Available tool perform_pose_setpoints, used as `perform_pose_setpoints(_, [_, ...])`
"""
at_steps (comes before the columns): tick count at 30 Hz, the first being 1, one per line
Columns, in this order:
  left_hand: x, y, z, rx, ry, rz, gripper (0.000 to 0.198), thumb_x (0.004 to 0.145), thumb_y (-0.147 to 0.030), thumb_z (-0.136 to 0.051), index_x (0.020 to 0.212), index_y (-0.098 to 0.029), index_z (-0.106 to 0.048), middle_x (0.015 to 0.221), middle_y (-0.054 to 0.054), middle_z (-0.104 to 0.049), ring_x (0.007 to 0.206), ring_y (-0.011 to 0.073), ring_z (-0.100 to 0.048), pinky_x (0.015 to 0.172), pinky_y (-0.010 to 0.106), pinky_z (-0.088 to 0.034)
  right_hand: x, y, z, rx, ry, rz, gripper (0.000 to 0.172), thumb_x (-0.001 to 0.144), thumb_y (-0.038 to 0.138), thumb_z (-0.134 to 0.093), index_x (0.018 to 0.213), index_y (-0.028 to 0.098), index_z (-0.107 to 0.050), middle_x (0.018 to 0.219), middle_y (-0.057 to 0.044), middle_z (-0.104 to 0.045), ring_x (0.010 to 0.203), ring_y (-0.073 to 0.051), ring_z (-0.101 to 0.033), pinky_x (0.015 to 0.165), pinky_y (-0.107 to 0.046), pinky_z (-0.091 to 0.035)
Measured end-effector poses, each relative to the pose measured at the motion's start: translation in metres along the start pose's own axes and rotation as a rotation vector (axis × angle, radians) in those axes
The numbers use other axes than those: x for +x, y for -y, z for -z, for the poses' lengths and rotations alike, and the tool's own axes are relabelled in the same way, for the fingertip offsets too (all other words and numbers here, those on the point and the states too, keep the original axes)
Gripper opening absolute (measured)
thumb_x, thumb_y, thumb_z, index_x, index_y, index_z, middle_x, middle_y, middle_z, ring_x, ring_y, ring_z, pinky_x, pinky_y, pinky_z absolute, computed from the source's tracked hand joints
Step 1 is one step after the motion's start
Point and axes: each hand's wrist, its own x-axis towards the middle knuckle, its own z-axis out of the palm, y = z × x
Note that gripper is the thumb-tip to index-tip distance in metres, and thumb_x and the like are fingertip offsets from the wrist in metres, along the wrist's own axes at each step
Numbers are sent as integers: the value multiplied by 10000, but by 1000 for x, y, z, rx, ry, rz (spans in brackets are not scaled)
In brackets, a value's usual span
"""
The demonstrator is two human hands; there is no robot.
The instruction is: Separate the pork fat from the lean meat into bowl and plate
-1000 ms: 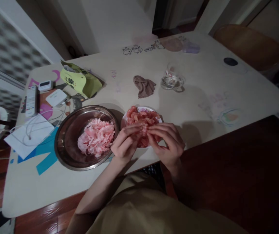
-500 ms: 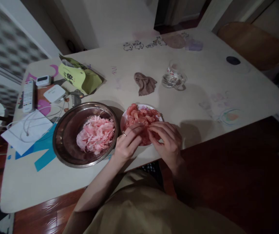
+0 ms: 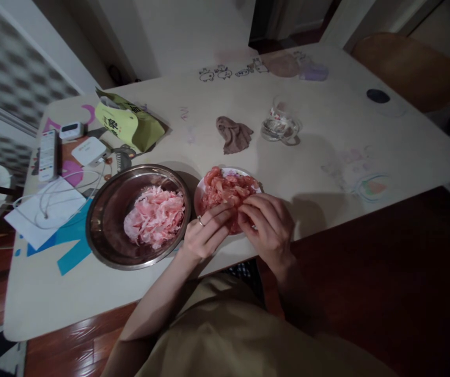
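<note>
A small white plate [image 3: 198, 190] heaped with red-pink fruit pieces [image 3: 227, 189] sits near the table's front edge. Both my hands meet over its near side. My left hand [image 3: 205, 233], with a ring on one finger, and my right hand [image 3: 269, 225] pinch the same fruit piece [image 3: 236, 213] between their fingertips. To the left stands a round metal bowl [image 3: 107, 220] holding a pile of pale pink peelings [image 3: 154, 215].
A brown cloth [image 3: 233, 134] and a glass cup [image 3: 278, 124] lie behind the plate. At the left are a yellow-green bag [image 3: 128, 124], a remote [image 3: 47, 155], white devices, cables and paper [image 3: 46, 212]. A wooden chair [image 3: 407, 68] stands at the far right.
My two hands have stayed together over the plate, fingers shifting slightly on the fruit piece. The view has tilted a little.
</note>
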Motion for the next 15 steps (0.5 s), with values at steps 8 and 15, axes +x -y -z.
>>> perform_pose_setpoints(8, [-17,22,-9,-184,-4,0,250,1031,-245,-505,1198,-221,-689,1184,97,-759,1076,226,-758,735,304,-674,-6,-6,-1,-1,-90,80,307,899,138,-702,1174,272,-691,1066,-22,-784,1054,-190,-713,938,-356,-595])
perform_pose_setpoints(15, [-15,4,-1,-83,-46,-16,240,991,-177,-593,1210,-210,-686,1244,97,-735,1202,236,-701,896,346,-655,-3,-5,-2,-16,-132,99,157,907,139,-677,1022,246,-685,995,-25,-778,990,-174,-715,897,-331,-604])
